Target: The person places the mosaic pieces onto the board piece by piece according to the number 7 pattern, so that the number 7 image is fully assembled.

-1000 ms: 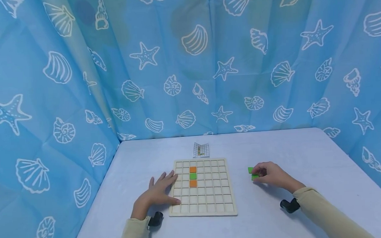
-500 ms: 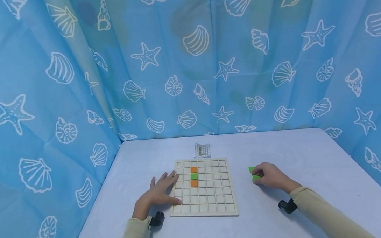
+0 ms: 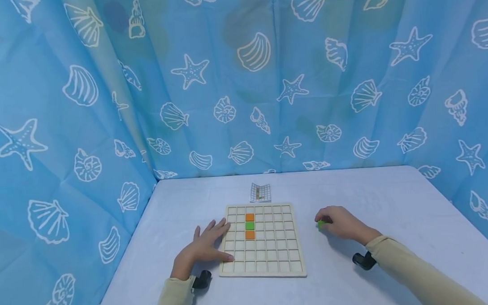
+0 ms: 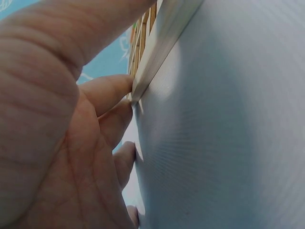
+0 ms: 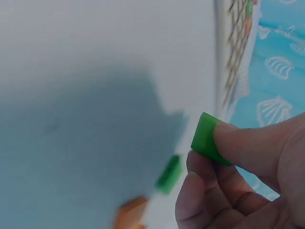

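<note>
A pale wooden grid board [image 3: 272,254] lies on the table, with an orange tile [image 3: 250,217], a green tile [image 3: 249,226] and a second orange tile [image 3: 250,235] in one column. My left hand [image 3: 204,248] rests at the board's left edge, fingers spread and thumb on its lower left part. To the right of the board, my right hand [image 3: 342,222] pinches a green square tile [image 5: 205,136] between thumb and fingers, just above the tabletop. Below it in the right wrist view are another green tile [image 5: 169,175] and a blurred orange tile [image 5: 131,213], mostly hidden by the hand in the head view.
Behind the board stands a small folded card [image 3: 260,193] printed with a grid and a coloured pattern. White cloth covers the table [image 3: 181,195]. A blue curtain [image 3: 225,81] with shell and starfish prints hangs around the back and sides.
My right hand has shifted slightly left and lifted with the green tile. Earlier, two green tiles showed at its fingertips in the head view. The left hand stays at the board's edge.
</note>
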Demonstrator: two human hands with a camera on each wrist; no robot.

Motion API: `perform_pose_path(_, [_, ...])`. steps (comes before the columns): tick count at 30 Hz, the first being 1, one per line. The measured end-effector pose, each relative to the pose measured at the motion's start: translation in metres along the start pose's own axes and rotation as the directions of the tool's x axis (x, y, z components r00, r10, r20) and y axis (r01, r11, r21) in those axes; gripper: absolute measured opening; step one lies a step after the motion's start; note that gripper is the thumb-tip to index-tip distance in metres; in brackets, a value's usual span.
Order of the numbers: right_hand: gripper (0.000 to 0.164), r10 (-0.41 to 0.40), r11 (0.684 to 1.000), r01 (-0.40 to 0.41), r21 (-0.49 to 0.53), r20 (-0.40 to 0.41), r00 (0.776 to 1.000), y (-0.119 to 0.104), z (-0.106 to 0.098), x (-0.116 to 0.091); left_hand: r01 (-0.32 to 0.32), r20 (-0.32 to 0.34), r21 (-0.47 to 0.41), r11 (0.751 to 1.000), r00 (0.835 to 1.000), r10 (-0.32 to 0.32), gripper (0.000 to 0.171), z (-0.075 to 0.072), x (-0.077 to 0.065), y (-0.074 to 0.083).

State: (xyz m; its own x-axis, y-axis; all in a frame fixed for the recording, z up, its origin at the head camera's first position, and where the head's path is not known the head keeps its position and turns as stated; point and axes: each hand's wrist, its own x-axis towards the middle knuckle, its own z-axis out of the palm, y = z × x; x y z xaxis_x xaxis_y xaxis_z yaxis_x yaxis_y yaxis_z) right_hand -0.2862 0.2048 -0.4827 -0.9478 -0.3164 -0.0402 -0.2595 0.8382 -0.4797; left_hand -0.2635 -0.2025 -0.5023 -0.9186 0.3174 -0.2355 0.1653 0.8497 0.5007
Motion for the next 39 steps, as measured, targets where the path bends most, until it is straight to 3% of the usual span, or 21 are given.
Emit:
perform_pose_path(5, [0.017,-0.044,0.999,0.045,0.019,-0.02,0.999,-0.026,0.0,0.011,-0.003,-0.006,0.013,1.0,1.0,0.003,0.104,0.0,0.002,-0.002])
perform_pose_path(9, [0.015,-0.093,0.991,0.095,0.097,-0.028,0.995,-0.048,0.008,0.021,-0.017,-0.008,0.003,1.0,1.0,0.017,0.104,0.0,0.001,-0.005])
perform_pose_path(16, [0.011,-0.156,0.961,0.155,0.229,-0.015,0.988,-0.081,0.039,0.038,-0.027,-0.004,-0.015,1.0,1.0,0.027,0.104,-0.001,0.003,-0.005])
perform_pose_path(22, [0.009,-0.249,0.931,0.235,0.28,0.014,0.968,-0.102,0.066,0.038,-0.035,0.018,-0.021,0.999,0.999,0.036,0.102,0.008,0.003,-0.001])
perform_pose_path(26, [0.007,-0.303,0.916,0.285,0.282,0.023,0.953,-0.114,0.077,0.04,-0.029,0.018,-0.002,1.0,0.999,0.029,0.102,0.01,0.004,0.0])
perform_pose_path(31, [0.005,-0.298,0.928,0.268,0.259,0.085,0.951,-0.128,0.088,0.044,-0.013,0.036,0.002,1.0,0.999,0.013,0.101,0.005,0.0,-0.002])
perform_pose_path(39, [0.006,-0.314,0.937,0.296,0.184,0.077,0.946,-0.134,0.087,0.05,-0.025,0.006,0.009,1.0,1.0,0.025,0.101,-0.003,-0.001,-0.001])
